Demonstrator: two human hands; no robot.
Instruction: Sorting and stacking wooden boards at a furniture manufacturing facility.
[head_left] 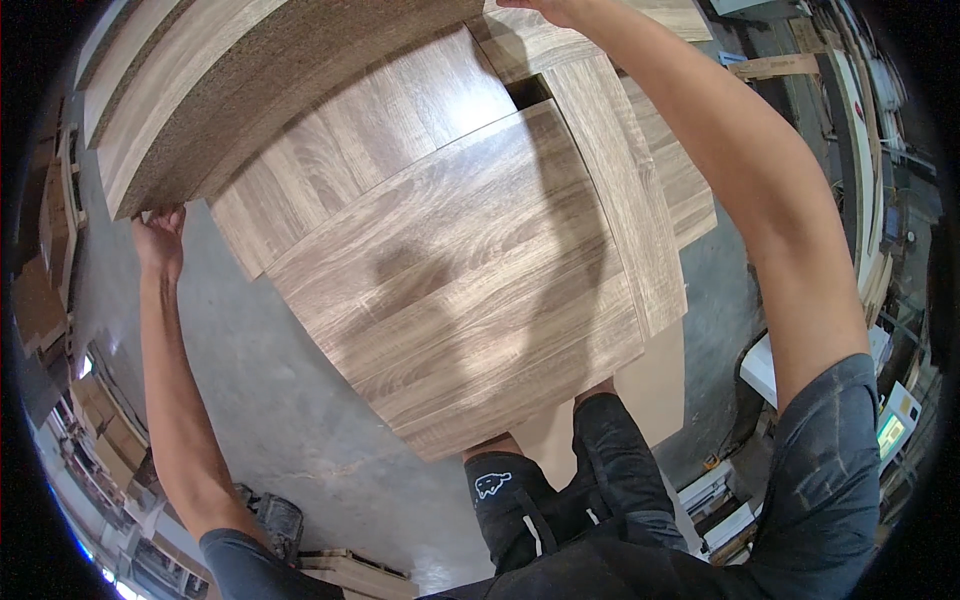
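Note:
A thick stack of wood-grain particleboard panels (178,112), raw brown edge facing me, spans the upper left. My left hand (162,238) grips its lower left corner, fingers hooked under the edge. At the top of the view my right hand (548,8) is at the far right end of the same panels, partly cut off, its fingers closed at the edge. Below lie more wood-grain panels: a large one (470,270) nearest me, another (370,150) partly under the held stack, and a narrow strip (615,190) along the right.
Grey concrete floor (270,420) shows on the left. A plain tan board (655,385) lies beneath the panels by my legs. Boards and white boxes line the right side; cardboard (110,430) is stacked at far left. A dark shoe-like object (278,525) sits at lower left.

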